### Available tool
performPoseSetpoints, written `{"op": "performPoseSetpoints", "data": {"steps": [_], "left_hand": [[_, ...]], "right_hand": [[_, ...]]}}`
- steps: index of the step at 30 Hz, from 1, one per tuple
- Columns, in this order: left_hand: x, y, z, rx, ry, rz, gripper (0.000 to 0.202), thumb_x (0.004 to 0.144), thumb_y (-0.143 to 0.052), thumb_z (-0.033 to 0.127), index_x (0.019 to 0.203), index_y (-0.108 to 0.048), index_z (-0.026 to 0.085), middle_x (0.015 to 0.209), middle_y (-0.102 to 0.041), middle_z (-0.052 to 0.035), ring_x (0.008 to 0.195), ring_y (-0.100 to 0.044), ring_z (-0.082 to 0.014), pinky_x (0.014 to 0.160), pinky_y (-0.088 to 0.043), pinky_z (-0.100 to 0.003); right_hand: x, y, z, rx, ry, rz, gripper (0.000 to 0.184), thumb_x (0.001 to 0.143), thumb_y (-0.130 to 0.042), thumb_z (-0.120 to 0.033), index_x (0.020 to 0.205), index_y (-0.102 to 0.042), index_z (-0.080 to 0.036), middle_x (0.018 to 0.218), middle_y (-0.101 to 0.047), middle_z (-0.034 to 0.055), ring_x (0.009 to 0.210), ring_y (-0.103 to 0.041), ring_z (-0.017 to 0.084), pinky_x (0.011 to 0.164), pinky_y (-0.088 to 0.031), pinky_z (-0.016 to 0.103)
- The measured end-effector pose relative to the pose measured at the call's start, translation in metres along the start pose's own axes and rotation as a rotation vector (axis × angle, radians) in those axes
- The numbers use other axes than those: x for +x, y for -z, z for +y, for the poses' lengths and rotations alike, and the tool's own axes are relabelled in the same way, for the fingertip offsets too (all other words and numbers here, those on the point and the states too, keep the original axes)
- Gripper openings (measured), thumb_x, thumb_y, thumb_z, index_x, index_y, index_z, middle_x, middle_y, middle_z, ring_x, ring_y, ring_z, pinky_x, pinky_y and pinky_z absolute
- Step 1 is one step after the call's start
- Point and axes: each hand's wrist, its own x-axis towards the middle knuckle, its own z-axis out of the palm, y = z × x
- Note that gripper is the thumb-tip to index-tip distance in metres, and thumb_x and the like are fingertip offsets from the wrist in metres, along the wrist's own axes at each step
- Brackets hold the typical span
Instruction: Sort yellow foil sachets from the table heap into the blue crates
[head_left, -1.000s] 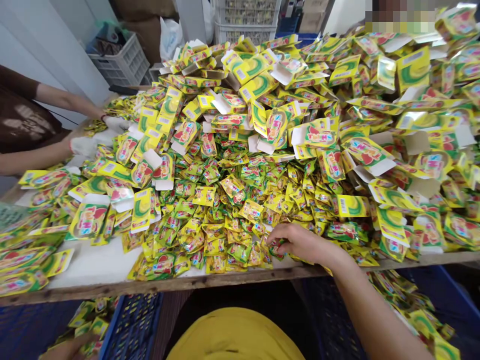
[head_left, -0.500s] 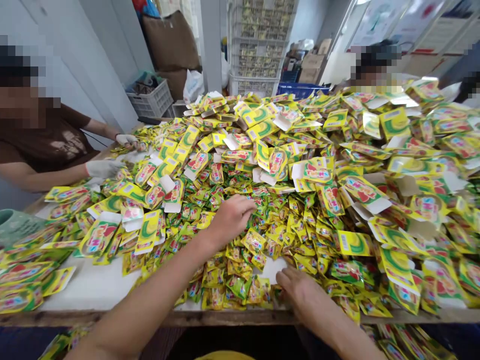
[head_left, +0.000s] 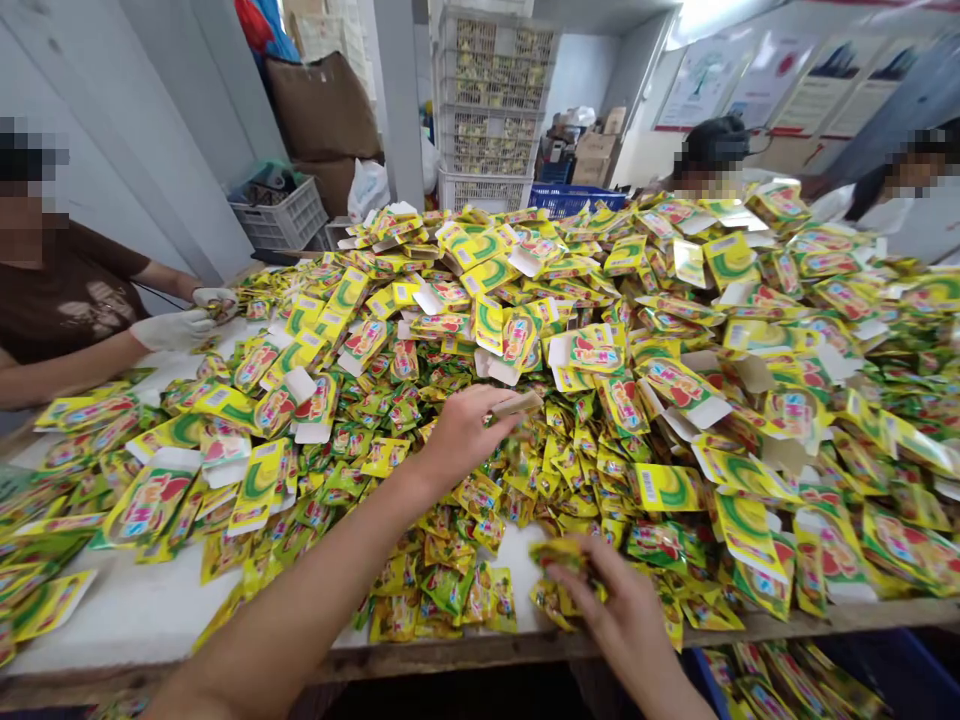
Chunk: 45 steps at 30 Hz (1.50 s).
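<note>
My left hand (head_left: 466,430) is closed round a small carton (head_left: 517,404), whose pale edge juts out past my thumb and fingers; most of it is hidden. Below and to the right, my right hand (head_left: 619,600) pinches small yellow sachets (head_left: 556,552) between thumb and fingers, just above the table's front part. How many sachets are in that grip I cannot tell. Loose yellow and green sachets (head_left: 450,585) lie heaped under and between both hands. Beyond them rises a big pile of yellow printed cartons (head_left: 592,350), several with white flaps open.
The white tabletop (head_left: 161,590) shows at the front left, edged in wood. At the left a person with gloved hands (head_left: 176,328) handles small items. Two more people are behind the pile. Stacked crates (head_left: 487,120) stand at the back; a blue bin (head_left: 862,670) is below the table's right front.
My right hand has come up from the tabletop with sachets in its fingers. The carton in my left hand now shows edge-on. The whole view has shifted slightly.
</note>
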Motion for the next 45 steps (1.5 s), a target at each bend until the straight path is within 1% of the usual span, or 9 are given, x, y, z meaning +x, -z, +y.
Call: {"op": "performPoseSetpoints", "data": {"steps": [3,5,8,12,21,31,37,40,45], "left_hand": [[-0.054,0.029,0.018,-0.225,0.187,-0.142,0.049,0.079,-0.067,0.022,0.125,-0.051,0.024,0.105,-0.068,-0.0040,0.088,-0.065,-0.0168,0.075,-0.050,-0.026],[-0.085,0.037,0.023,-0.306,0.329,-0.347,0.057,0.077,-0.067,0.019,0.130,-0.046,0.024,0.091,-0.068,-0.0015,0.075,-0.064,-0.0159,0.063,-0.048,-0.023],[-0.121,0.035,0.018,-0.384,0.494,-0.445,0.061,0.072,-0.067,0.014,0.129,-0.046,0.024,0.084,-0.064,0.0014,0.069,-0.059,-0.0143,0.060,-0.045,-0.022],[-0.150,0.024,0.008,-0.537,0.667,-0.282,0.055,0.069,-0.068,0.011,0.120,-0.049,0.021,0.087,-0.064,0.0006,0.075,-0.058,-0.0145,0.067,-0.044,-0.024],[-0.180,0.001,0.022,-0.728,0.784,-0.104,0.047,0.068,-0.075,0.020,0.111,-0.056,0.017,0.086,-0.066,-0.0010,0.081,-0.060,-0.0175,0.069,-0.043,-0.024],[-0.194,0.005,0.013,-0.812,0.735,-0.033,0.040,0.075,-0.073,0.031,0.111,-0.062,0.018,0.105,-0.069,-0.0044,0.098,-0.061,-0.0220,0.087,-0.046,-0.030],[-0.207,0.005,0.015,-0.771,0.825,0.000,0.025,0.075,-0.071,0.029,0.098,-0.068,0.018,0.093,-0.071,-0.0031,0.087,-0.063,-0.0200,0.080,-0.049,-0.028],[-0.214,0.008,0.015,-0.745,0.823,-0.018,0.027,0.077,-0.070,0.034,0.101,-0.069,0.020,0.096,-0.071,-0.0035,0.090,-0.063,-0.0202,0.084,-0.049,-0.030],[-0.217,0.022,0.012,-1.009,0.930,-0.047,0.041,0.091,-0.048,0.045,0.122,-0.062,0.023,0.125,-0.063,-0.0080,0.114,-0.057,-0.0235,0.101,-0.042,-0.039]], "right_hand": [[0.017,0.001,-0.028,0.307,-0.034,0.392,0.024,0.079,-0.069,-0.028,0.101,-0.060,-0.021,0.092,-0.068,0.0042,0.083,-0.066,0.020,0.072,-0.053,0.030],[0.029,-0.011,-0.044,0.381,0.013,0.426,0.025,0.078,-0.070,-0.026,0.101,-0.061,-0.022,0.094,-0.068,0.0050,0.083,-0.065,0.020,0.074,-0.054,0.032],[0.035,-0.043,-0.050,0.284,0.154,0.202,0.018,0.082,-0.067,-0.023,0.099,-0.063,-0.023,0.093,-0.068,0.0053,0.085,-0.064,0.020,0.076,-0.052,0.033],[0.028,-0.074,-0.036,0.058,0.327,-0.053,0.017,0.088,-0.058,-0.020,0.104,-0.061,-0.023,0.094,-0.067,0.0060,0.088,-0.061,0.021,0.078,-0.048,0.034],[0.052,-0.042,-0.079,-0.357,0.293,-0.630,0.033,0.076,-0.053,0.002,0.095,-0.065,-0.021,0.090,-0.062,0.0023,0.084,-0.058,0.016,0.071,-0.042,0.025],[0.043,-0.060,-0.065,-0.255,0.400,-0.529,0.014,0.086,-0.062,-0.031,0.081,-0.072,-0.023,0.111,-0.060,0.0085,0.110,-0.047,0.025,0.090,-0.042,0.040],[0.012,-0.082,-0.043,0.376,-0.119,-0.189,0.022,0.086,-0.060,-0.039,0.097,-0.068,-0.021,0.082,-0.065,0.0051,0.072,-0.060,0.017,0.063,-0.050,0.028],[0.004,-0.100,-0.036,0.684,-0.443,-0.260,0.028,0.079,-0.066,-0.045,0.084,-0.065,-0.017,0.052,-0.052,-0.0045,0.041,-0.044,0.008,0.040,-0.037,0.020],[0.011,-0.108,-0.044,0.756,-0.378,-0.288,0.019,0.074,-0.070,-0.035,0.082,-0.067,-0.019,0.058,-0.053,-0.0050,0.043,-0.043,0.007,0.039,-0.039,0.019]]}}
